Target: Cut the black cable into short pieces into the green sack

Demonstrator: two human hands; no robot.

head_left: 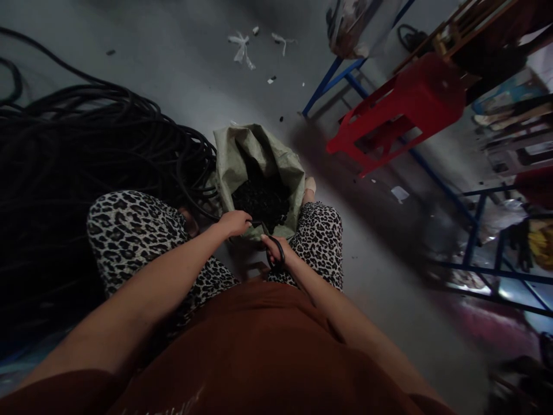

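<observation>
Between my knees an olive-grey woven sack (224,158) stands with its mouth open, and small dark pieces (261,199) lie inside it. Over the sack's near rim my left hand (235,223) is closed on a black rubber cord (201,208), which leads in from the left; a short dark end shows past the fingertips. My right hand (272,248), just to the right, is closed around scissors with a black handle loop (281,253). The blades are hard to make out in the dim light.
A big heap of coiled black cord (129,124) lies on the left. At the right are a red plastic stool (427,98), lying tilted, and blue metal frames (475,230). Scraps of white plastic (241,49) litter the grey floor (173,46).
</observation>
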